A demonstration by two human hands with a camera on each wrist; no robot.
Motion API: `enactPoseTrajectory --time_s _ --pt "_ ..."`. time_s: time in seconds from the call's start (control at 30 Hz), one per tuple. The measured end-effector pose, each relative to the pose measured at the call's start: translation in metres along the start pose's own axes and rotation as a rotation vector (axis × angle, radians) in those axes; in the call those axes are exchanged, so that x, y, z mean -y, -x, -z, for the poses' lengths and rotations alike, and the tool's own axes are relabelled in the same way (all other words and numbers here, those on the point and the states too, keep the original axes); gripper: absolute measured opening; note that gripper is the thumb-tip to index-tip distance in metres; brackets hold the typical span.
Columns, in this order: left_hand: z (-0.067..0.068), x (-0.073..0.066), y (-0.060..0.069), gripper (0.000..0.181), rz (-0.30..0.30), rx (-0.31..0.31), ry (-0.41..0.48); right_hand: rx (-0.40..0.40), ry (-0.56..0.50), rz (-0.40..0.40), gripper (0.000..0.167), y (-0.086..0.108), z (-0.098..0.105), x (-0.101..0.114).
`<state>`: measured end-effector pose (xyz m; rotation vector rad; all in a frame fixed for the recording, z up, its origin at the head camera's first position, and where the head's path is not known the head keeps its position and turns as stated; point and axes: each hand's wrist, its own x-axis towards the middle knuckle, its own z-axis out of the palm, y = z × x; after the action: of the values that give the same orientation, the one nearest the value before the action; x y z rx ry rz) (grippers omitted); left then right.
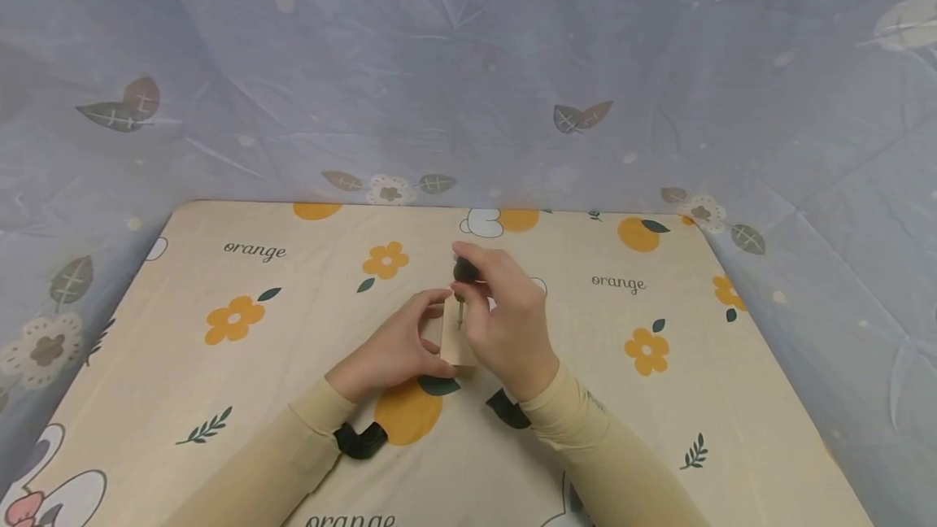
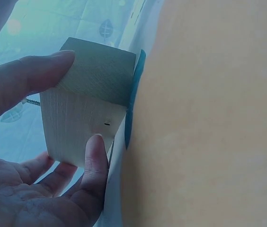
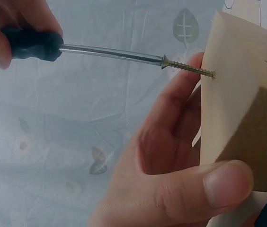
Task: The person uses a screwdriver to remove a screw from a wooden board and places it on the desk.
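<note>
My left hand [image 1: 398,346] grips a pale wooden block [image 1: 455,341] by its sides, thumb at the near end. In the left wrist view the block [image 2: 88,94] sits between thumb and fingers. A brass-coloured screw [image 3: 188,67] stands in the block's upper face, most of its thread showing. My right hand [image 1: 510,317] holds a screwdriver by its black handle [image 1: 465,270] above the block. In the right wrist view the screwdriver's shaft [image 3: 112,52] lines up with the screw, its tip at the screw head.
The table [image 1: 293,307] has a cream cloth printed with oranges, flowers and words. A grey-lilac curtain [image 1: 468,80] with leaf prints hangs behind and at both sides. Black straps [image 1: 360,440] show at the wrists.
</note>
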<state>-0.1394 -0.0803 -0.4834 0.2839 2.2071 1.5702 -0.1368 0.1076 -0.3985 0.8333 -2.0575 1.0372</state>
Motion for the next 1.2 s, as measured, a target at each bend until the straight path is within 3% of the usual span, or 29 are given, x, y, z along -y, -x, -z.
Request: enactPoseTrajectory --time_s 0.2,0.43,0.73,1.2 --pt "0.0008 0.0006 0.0004 0.107 -0.008 0.011 0.016 0.038 0.012 -0.049 0.042 -0.0010 0.0003 -0.0001" --pt "0.0003 -0.0007 0.0020 0.104 0.008 -0.014 -0.015 0.018 0.028 -0.013 0.051 -0.0004 -0.0016 -0.0023" --pt "0.0004 -0.0010 0.0018 0.110 0.008 -0.009 -0.018 -0.037 0.016 0.000 0.039 0.0011 -0.0022 -0.0014" --pt "0.0011 -0.0007 0.0012 0.109 0.013 -0.008 -0.033 0.054 0.012 -0.031 0.040 -0.0017 0.0032 0.0023"
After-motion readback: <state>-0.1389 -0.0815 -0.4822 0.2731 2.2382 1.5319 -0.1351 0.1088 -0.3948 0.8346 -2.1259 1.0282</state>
